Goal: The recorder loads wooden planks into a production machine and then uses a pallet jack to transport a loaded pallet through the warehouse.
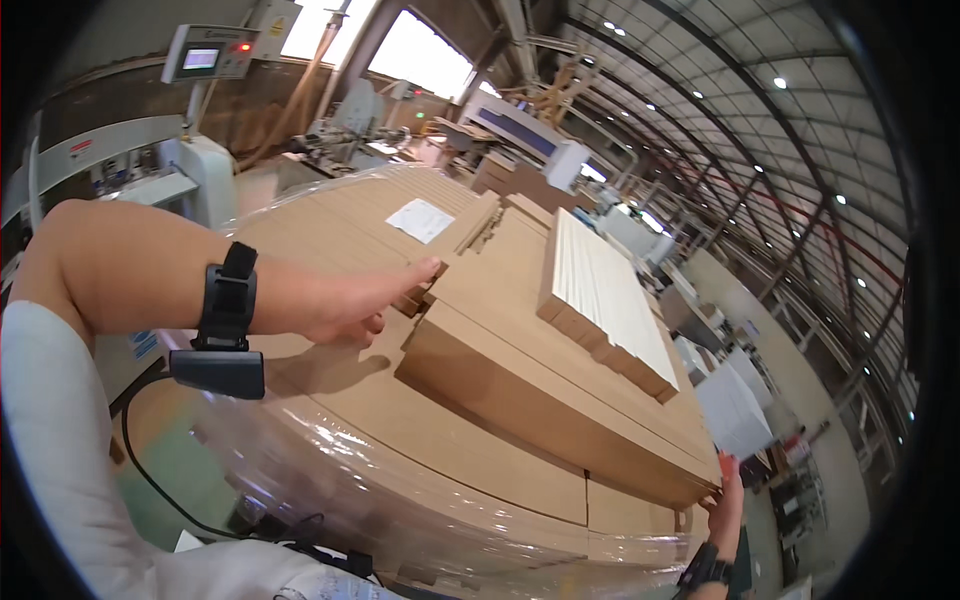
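Observation:
A long stack of brown fibreboard strips (560, 410) lies across the wrapped load in front of me. My left hand (365, 303) hovers by the stack's left end, its fingers stretched out and apart and nothing in its grasp. At the far right end, my right hand (728, 492) rests its fingers against the corner of the strips, fingers apart; part of it is hard to make out. Behind the long stack sits a bundle of white-topped strips (612, 300). Shorter brown strips (468, 225) lie beyond my left fingertips, next to a white paper sheet (420, 220).
Clear plastic film (340, 460) wraps the sides of the load of boards. A machine with a small control panel (208, 55) stands at the left. More machinery and a white box-shaped object (735, 405) are farther back and right. A black cable (135, 460) hangs by my left side.

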Motion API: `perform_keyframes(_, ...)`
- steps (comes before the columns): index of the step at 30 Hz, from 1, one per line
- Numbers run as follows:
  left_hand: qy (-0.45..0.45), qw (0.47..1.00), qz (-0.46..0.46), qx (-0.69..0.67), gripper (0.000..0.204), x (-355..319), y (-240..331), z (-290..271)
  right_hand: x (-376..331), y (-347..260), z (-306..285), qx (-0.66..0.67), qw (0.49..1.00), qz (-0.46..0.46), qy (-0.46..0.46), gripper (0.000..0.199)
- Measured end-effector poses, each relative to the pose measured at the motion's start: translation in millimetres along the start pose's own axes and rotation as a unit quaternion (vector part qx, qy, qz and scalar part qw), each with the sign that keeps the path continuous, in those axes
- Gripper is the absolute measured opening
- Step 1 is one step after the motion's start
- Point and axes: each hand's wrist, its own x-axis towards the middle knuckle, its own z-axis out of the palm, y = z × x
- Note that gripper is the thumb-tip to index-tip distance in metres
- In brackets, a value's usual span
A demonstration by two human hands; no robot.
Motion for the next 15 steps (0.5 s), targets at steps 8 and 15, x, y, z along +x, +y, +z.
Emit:
perform_keyframes(8, -0.144, 0.989, -0.016, -0.028, 0.076, 28.7, -7.0, -8.8, 18.3, 38.7, 17.9, 0.120, 0.988, 0.052, -0.076, 0.084)
perform_keyframes(15, -0.007, 0.996, -0.086, -0.022, 0.062, 22.2, -19.4, -44.3, -25.1, 15.8, 74.1, 0.050, 0.994, 0.053, -0.082, 0.055)
